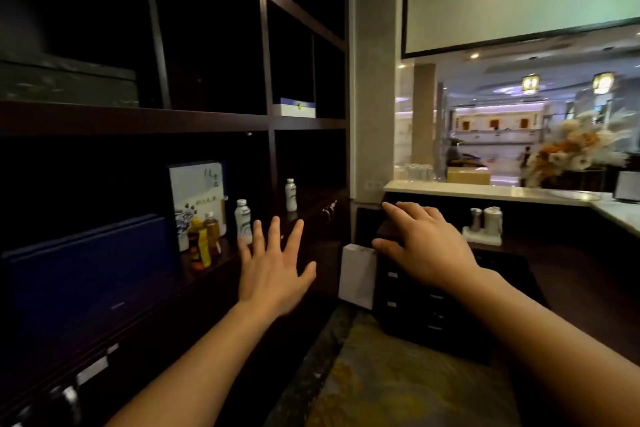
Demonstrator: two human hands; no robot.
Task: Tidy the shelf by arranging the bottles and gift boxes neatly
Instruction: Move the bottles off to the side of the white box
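Note:
A dark wooden shelf (138, 121) fills the left. On its lower board stand a large dark blue gift box (86, 270), a white and blue gift box (197, 191), an orange-labelled bottle (199, 248), an amber bottle (212, 230) and a white bottle (243, 220). Another white bottle (291, 194) stands alone further right. A small white and blue box (294, 107) sits one level up. My left hand (273, 270) is open with fingers spread, just in front of the white bottle, holding nothing. My right hand (422, 243) hovers open, palm down, to the right of the shelf.
A white paper bag (356, 276) leans beside a dark drawer unit (433, 305) under my right hand. A marble counter (502, 192) runs at right with glasses, a flower arrangement (575, 152) and condiment shakers (485, 222) below. Patterned carpet (398, 385) covers the floor.

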